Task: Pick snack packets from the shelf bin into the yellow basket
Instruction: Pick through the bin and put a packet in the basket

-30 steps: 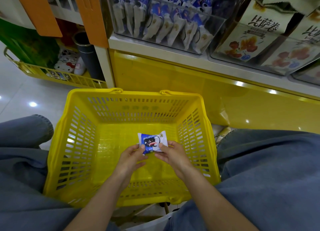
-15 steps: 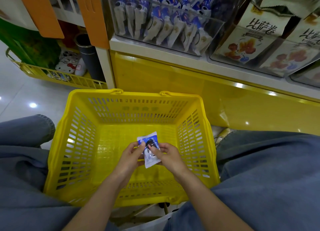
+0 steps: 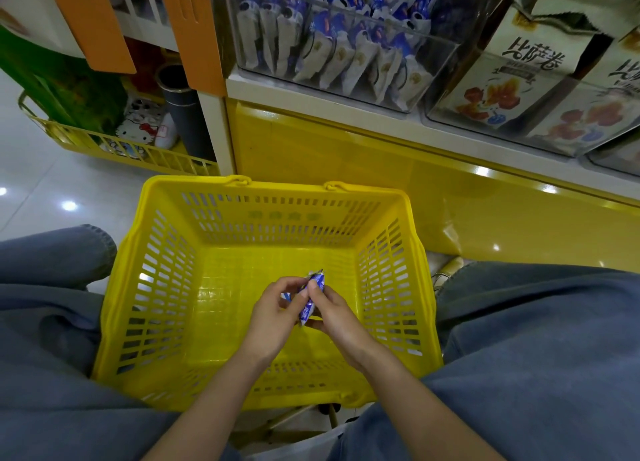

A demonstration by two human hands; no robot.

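Beyond the yellow basket (image 3: 166, 287) stood the shelf bin (image 3: 346, 90); your left hand (image 3: 273, 317) and right hand (image 3: 341, 320) pinched one packet (image 3: 314, 296), long axis pointing away, above the basket's middle.

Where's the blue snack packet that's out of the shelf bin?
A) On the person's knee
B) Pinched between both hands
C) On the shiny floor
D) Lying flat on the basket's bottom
B: the left hand and the right hand both pinch the snack packet, holding it edge-on within the walls of the yellow basket.
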